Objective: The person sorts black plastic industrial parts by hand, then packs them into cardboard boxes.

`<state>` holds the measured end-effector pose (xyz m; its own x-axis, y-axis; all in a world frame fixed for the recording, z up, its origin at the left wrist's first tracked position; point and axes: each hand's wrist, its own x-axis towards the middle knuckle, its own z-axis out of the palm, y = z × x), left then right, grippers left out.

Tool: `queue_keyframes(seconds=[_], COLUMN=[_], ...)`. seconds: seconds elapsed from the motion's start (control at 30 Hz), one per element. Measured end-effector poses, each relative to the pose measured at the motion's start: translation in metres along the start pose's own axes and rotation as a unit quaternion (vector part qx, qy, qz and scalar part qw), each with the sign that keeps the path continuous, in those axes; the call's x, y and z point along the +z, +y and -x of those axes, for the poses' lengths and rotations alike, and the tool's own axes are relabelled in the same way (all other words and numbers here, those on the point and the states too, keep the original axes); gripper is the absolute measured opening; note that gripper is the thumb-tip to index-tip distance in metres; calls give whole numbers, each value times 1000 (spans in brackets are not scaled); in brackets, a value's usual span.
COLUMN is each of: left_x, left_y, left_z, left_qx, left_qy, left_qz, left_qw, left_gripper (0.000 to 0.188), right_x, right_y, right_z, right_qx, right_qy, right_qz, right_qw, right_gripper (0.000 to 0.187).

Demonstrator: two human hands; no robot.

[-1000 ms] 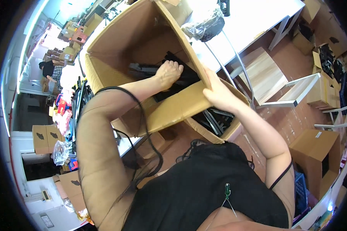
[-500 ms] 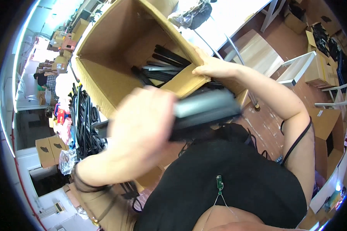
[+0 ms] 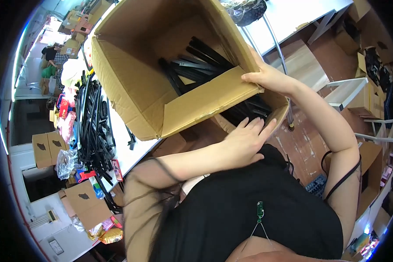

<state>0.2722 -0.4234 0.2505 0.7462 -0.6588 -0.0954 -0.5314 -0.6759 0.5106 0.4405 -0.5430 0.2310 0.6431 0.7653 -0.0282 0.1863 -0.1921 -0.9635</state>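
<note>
A large cardboard box [image 3: 129, 83] is tilted so that its mouth faces me, with long thin black strips [image 3: 209, 52] and a few greyish ones lying inside. My right hand [image 3: 262, 75] grips its right side, thumb over the folded flap [image 3: 209, 101] and most fingers hidden behind the cardboard. Below that flap, more black strips [image 3: 249, 109] fill a second cardboard container [image 3: 280, 113] close to my body. Over its near edge rests my left hand [image 3: 249, 139], fingers spread and nothing held, the fingertips at or just above these strips.
A white table [image 3: 137, 153] on the left carries a big heap of black strips [image 3: 94, 122]. Metal legs [image 3: 275, 37] stand beyond my right hand. White-framed stools [image 3: 349, 85] and cartons [image 3: 367, 98] crowd the right. Another person [image 3: 50, 54] is far off at upper left.
My left hand carried a bundle of black and grey strips across the front of the box; now it is farther right, without the bundle. My right hand still holds the box.
</note>
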Motion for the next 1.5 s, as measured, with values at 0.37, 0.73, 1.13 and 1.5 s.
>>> queue_keyframes(seconds=[0.37, 0.73, 1.13, 1.5], left_x=[-143, -56, -8, -14], left_y=[-218, -308, -394, -389], left_z=[-45, -53, 5, 8], left_qx=[-267, -59, -1, -114], left_qy=[-206, -223, 66, -54], left_qz=[-285, -388, -463, -432], left_qw=[897, 892, 884, 893], left_gripper=[63, 138, 92, 42], right_x=[20, 45, 63, 85], right_y=[-8, -11, -19, -20], right_z=[-5, 15, 17, 17], right_qx=[-58, -15, -42, -32], right_qy=[80, 124, 127, 136], right_qz=[20, -2, 17, 39], right_qw=[995, 992, 991, 989], right_gripper=[85, 85, 86, 89])
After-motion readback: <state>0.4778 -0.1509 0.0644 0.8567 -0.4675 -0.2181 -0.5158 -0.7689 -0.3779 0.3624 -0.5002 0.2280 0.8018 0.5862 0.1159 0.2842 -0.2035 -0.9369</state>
